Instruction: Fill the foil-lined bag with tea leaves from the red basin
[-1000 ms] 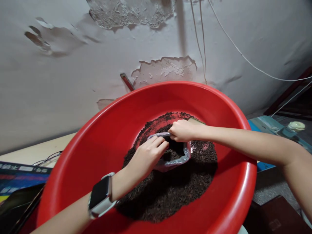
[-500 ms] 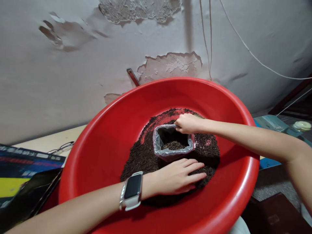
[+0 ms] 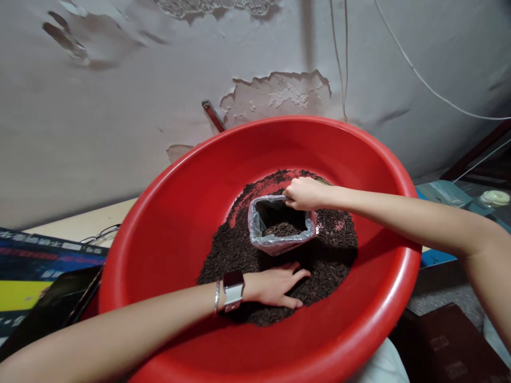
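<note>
A big red basin (image 3: pixel 179 202) holds a heap of dark loose tea leaves (image 3: pixel 331 266). In the heap stands a small box lined with a clear plastic bag (image 3: pixel 275 242), part filled with the leaves. My right hand (image 3: pixel 304 193) is closed on the bag's far rim and holds it open. My left hand (image 3: pixel 275 284), with a watch on the wrist, is dug edge-on into the leaves just in front of the bag, fingers curled around a scoop of them.
A wall with peeling paint (image 3: pixel 275 98) rises behind the basin, with thin cords hanging down it. Glasses (image 3: pixel 99 234) and a dark printed box (image 3: pixel 35 266) lie at the left. A blue board (image 3: pixel 443 197) and brown cartons (image 3: pixel 447 346) are at the right.
My left hand left the bag's mouth, came down flat on the leaves in front of it, then turned on edge and curled into them. The right hand kept hold of the rim.
</note>
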